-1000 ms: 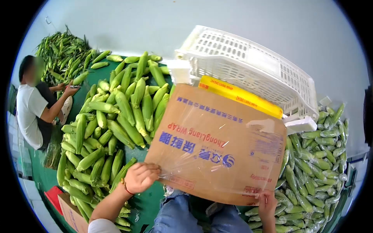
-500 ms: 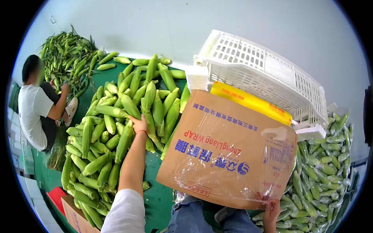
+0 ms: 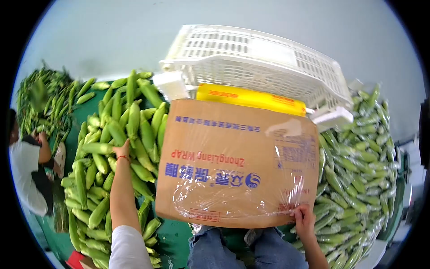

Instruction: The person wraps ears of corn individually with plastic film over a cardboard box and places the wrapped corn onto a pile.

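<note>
My left hand (image 3: 122, 150) is closed on the near end of a green-husked corn ear (image 3: 97, 148) in the pile on the left. More unwrapped corn ears (image 3: 99, 212) lie around it. A large cardboard box (image 3: 215, 143) stands before my knees, with clear plastic wrap (image 3: 251, 208) spread over its top. Beside the box's lower right corner, my right hand (image 3: 304, 220) pinches the edge of that film. A yellow wrap roll (image 3: 251, 99) lies along the box's far side, between two white foam blocks (image 3: 172, 85).
Behind the roll is a white slatted plastic crate (image 3: 264, 62). Film-wrapped corn (image 3: 358, 179) is heaped at the right. At far left, a person in a white shirt (image 3: 27, 175) sits by a leafy corn heap (image 3: 49, 96). Green flooring (image 3: 177, 242) shows below.
The view has turned, so the box and crate appear further left and more level. My left hand stays on the corn ear, which now lies nearly horizontal. My right hand still holds the film.
</note>
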